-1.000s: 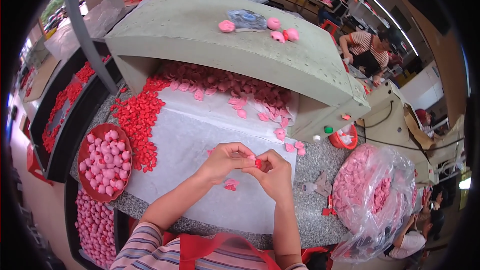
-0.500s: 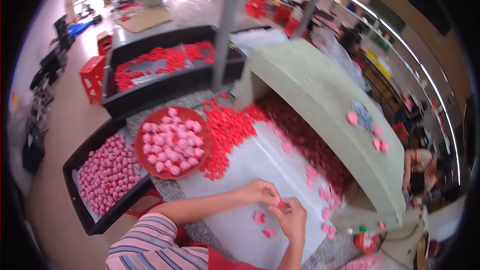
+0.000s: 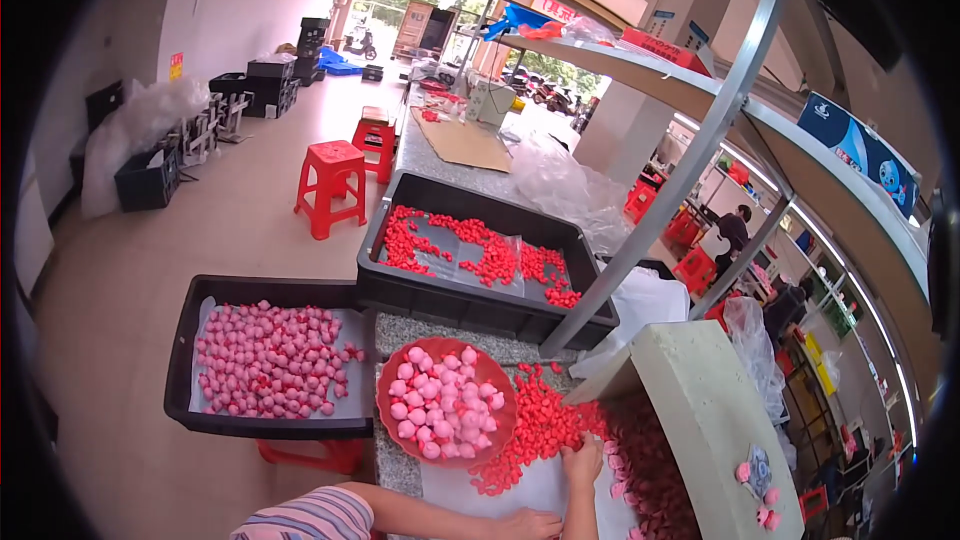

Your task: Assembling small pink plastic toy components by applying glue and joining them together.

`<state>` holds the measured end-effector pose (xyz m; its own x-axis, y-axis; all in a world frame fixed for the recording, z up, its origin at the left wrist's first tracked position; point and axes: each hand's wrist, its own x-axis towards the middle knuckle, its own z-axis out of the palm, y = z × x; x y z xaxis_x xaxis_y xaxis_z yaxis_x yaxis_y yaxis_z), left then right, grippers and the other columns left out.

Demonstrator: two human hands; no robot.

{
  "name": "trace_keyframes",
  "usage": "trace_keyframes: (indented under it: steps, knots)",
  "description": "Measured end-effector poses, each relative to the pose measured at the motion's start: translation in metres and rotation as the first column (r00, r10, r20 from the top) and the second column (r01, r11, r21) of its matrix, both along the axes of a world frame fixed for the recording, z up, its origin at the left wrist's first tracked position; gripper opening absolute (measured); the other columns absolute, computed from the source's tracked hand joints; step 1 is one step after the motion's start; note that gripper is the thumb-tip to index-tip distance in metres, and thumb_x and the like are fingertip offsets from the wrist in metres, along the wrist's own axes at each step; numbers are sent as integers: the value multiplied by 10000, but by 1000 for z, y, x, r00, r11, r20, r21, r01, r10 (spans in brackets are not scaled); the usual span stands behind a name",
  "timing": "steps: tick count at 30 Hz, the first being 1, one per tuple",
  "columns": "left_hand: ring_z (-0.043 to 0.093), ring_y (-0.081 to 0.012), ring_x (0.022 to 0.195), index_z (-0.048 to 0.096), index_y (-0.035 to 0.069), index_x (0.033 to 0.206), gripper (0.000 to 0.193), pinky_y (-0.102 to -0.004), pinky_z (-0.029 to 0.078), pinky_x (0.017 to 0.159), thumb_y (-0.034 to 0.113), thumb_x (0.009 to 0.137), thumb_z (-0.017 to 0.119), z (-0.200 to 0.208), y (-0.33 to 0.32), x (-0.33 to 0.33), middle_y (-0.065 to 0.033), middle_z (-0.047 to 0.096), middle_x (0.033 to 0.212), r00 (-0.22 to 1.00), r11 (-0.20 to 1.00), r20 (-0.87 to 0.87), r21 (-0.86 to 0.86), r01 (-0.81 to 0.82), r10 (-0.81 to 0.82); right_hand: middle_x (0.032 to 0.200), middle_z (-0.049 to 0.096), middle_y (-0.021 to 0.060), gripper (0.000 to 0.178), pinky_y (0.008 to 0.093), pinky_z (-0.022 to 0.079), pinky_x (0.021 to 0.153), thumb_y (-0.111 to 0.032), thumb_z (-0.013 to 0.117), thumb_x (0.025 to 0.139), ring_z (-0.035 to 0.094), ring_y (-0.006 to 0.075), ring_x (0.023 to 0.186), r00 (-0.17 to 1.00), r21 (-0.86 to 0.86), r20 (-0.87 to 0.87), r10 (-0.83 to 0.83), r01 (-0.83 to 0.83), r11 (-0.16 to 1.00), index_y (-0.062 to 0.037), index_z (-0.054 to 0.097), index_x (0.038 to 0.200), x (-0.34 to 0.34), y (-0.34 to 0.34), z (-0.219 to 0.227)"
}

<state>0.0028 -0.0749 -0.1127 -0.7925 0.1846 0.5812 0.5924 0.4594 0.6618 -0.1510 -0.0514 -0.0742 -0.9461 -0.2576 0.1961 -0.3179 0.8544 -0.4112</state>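
My right hand (image 3: 583, 463) reaches to the near right edge of a heap of small red pieces (image 3: 535, 422). Its fingers are bent together at the heap, closed on a small red piece. Lower down, my left hand (image 3: 528, 524) rests by my right forearm over a white sheet (image 3: 455, 489). Its fingers look curled in; anything inside them is hidden. Left of the heap, a round red basket (image 3: 388, 392) holds many pink balls with red bits (image 3: 447, 402). A pale green hood-like box (image 3: 715, 420) stands right of my hands, with dark red pieces (image 3: 645, 460) beneath it.
A black tray (image 3: 470, 312) of red pieces lies beyond the basket. Another black tray (image 3: 270, 429), full of pink balls, stands at the left. A metal post (image 3: 680, 180) rises behind the heap to a shelf. Red stools (image 3: 333, 180) stand on the floor; people sit farther right.
My hands were together over the white sheet, pinching a small red piece. Now they are apart, the right one at the red heap. The view has swung up and left.
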Motion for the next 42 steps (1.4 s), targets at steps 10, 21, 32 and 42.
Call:
trace_keyframes:
  steps: [10,21,32,42]
  knots:
    - [533,-276,838,571,66,773,187,-359,462,707,162,628,640,20,-1,7,-97,530,856,977,976,-55,-89,199,-205,811,629,187,259,429,460,709,-198,647,698,600,356,784,995,-33,-80,-65,62,998,-47,609,905,-10,36,1]
    - [582,-354,757,616,12,745,102,-438,481,627,42,666,560,31,93,-161,-197,571,819,964,963,150,-195,-187,218,748,613,47,186,210,449,558,-17,587,763,552,92,612,907,-623,328,-264,418,661,29,584,944,136,180,-48]
    - [606,-236,739,557,16,994,211,-340,498,653,153,833,558,47,75,-114,-103,596,811,805,758,512,641,-124,-301,773,600,59,217,202,454,581,52,571,709,540,96,642,914,-624,347,-208,391,676,54,589,925,189,180,9]
    - [604,-156,821,504,-6,1150,364,-261,486,743,26,800,595,98,8,17,-83,594,906,451,486,408,871,69,-794,844,587,69,240,229,459,613,75,607,703,554,120,718,940,-857,317,-123,340,387,49,587,941,216,144,98]
